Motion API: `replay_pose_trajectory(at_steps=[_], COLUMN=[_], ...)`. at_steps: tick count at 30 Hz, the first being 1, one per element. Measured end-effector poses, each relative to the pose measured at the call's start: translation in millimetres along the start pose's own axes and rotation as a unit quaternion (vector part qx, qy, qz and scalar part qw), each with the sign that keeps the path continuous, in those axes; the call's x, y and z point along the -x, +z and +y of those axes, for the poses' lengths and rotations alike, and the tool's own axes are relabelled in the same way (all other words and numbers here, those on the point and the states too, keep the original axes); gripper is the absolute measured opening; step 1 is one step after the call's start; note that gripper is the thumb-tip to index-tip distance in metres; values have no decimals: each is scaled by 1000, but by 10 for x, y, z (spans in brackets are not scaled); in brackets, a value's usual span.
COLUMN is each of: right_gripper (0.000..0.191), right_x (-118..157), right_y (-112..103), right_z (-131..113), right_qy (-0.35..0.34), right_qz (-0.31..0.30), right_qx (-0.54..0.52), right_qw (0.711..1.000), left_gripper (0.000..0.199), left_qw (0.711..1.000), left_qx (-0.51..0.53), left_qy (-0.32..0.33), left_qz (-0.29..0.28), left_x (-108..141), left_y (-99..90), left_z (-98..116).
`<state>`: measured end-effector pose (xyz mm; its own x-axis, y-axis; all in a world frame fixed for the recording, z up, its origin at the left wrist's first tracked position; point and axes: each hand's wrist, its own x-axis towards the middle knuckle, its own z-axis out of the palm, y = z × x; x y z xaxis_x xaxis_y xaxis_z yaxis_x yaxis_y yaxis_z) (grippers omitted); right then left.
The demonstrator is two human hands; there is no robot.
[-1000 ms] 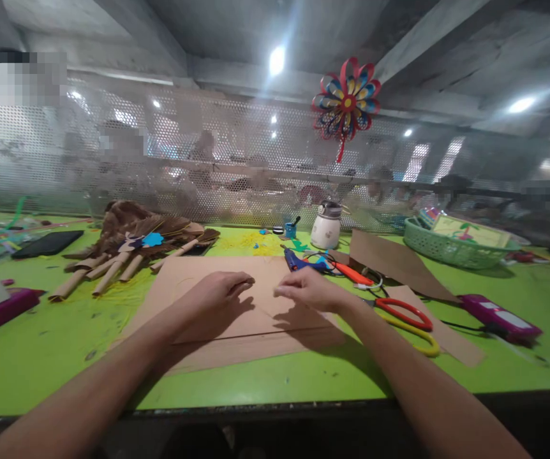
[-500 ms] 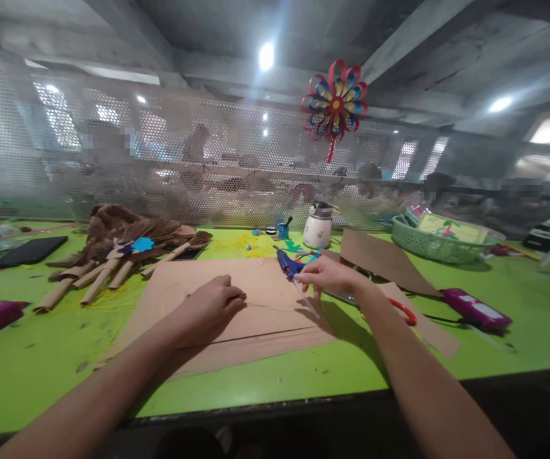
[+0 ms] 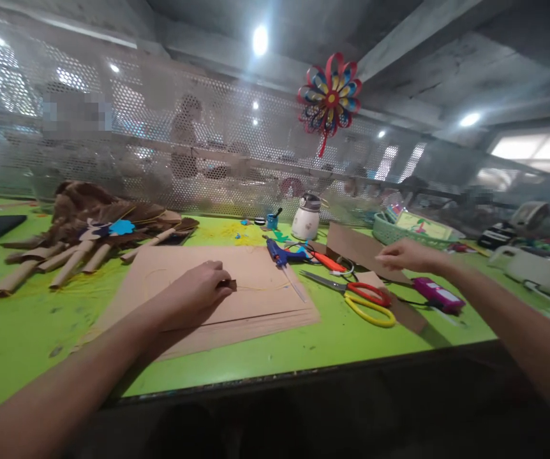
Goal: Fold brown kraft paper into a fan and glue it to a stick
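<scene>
My left hand (image 3: 203, 287) rests on a stack of light brown paper sheets (image 3: 256, 274), pinching a small dark brown strip of paper (image 3: 228, 286). A blue glue gun (image 3: 282, 254) lies at the sheets' right edge, a glue stick beneath it. My right hand (image 3: 409, 256) is raised over the table's right side, near a darker brown sheet (image 3: 351, 245). Its fingers are bent together; whatever they hold, if anything, is too small to make out. Below and left of it lie scissors (image 3: 368, 298) with red and yellow handles, beside an orange-handled tool (image 3: 327, 260).
Brown paper tubes and crumpled paper (image 3: 112, 233) are piled at the left. At the back stands a white bottle (image 3: 306, 220). A green basket (image 3: 390, 231) and a purple box (image 3: 438, 295) are on the right. Behind the table rises a perforated screen (image 3: 237, 146).
My right hand has left the glue gun and swung right and up, uncovering the scissors. My left hand stays on the paper, its brown strip now showing. The view has turned slightly right.
</scene>
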<state>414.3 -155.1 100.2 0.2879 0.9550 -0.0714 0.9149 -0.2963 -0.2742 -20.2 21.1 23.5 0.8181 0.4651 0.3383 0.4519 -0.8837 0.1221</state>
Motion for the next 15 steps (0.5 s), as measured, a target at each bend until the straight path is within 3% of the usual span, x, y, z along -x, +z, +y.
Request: replay_pose_trajectory(at_steps=[4,9,15], right_gripper=[43,35,38], right_x=[109,124,29], right_y=[201,519,670], right_z=[401,483,613], right_qy=[63,44,58], right_qz=[-44,-58,-22], right_qx=[-2,8,10], right_qw=[997,997,998], left_gripper=[34,31,28], left_qw=[999,999,993], left_qx=[-25,-19,-32], left_qy=[-5,-32,-77], left_qz=[-24,-38,-80], left_x=[-10,-12,6], left_y=[-12,-78,-155], left_z=[6,29,-42])
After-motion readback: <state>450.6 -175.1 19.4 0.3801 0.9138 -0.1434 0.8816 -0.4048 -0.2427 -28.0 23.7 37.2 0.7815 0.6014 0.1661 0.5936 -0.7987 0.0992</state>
